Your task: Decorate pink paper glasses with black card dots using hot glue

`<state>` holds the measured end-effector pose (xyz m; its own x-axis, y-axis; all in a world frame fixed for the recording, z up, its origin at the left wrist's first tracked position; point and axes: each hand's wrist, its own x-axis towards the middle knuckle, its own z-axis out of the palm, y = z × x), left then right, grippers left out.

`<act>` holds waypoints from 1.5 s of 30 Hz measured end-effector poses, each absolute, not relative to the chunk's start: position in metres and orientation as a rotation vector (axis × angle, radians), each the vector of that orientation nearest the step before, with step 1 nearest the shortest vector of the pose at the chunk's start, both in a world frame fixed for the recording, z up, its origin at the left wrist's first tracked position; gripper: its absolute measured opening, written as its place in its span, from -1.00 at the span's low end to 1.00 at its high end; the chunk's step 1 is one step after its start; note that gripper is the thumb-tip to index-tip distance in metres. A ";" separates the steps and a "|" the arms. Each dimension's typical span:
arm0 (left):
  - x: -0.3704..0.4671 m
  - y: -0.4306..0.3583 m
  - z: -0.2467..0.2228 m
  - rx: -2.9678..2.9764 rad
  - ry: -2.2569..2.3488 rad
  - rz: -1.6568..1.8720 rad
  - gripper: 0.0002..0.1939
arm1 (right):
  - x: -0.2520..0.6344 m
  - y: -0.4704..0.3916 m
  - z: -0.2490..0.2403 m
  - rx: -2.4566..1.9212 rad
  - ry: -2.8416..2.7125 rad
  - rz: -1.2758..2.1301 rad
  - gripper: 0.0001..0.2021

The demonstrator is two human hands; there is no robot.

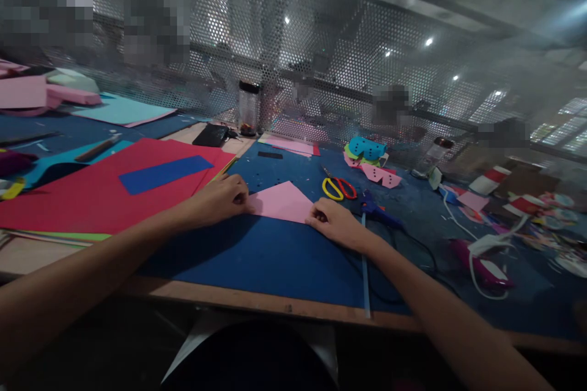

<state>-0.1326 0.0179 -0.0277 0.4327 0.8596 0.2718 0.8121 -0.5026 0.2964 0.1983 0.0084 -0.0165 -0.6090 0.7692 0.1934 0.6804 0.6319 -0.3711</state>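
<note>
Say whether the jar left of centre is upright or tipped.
Upright: the jar stands on its base, black lid on top.

Left hand [225,197], right hand [337,223] pinching opposite corners of pink paper [284,203]; scissors [334,190] nearby.

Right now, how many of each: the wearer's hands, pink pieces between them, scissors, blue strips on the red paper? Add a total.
Hands: 2 (left hand, right hand)
Pink paper between them: 1
Scissors: 1 pair
Blue strip on the red paper: 1
Total: 5
</note>
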 end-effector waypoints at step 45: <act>-0.174 0.004 -0.010 2.478 1.210 0.500 -0.66 | 0.200 0.008 -0.014 -1.172 -2.537 0.341 -0.85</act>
<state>-0.1742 0.0044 -0.0097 0.5759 0.8011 0.1632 0.6825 -0.5810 0.4435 0.1999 0.0076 -0.0144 -0.6099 0.7692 0.1905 0.6918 0.6341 -0.3455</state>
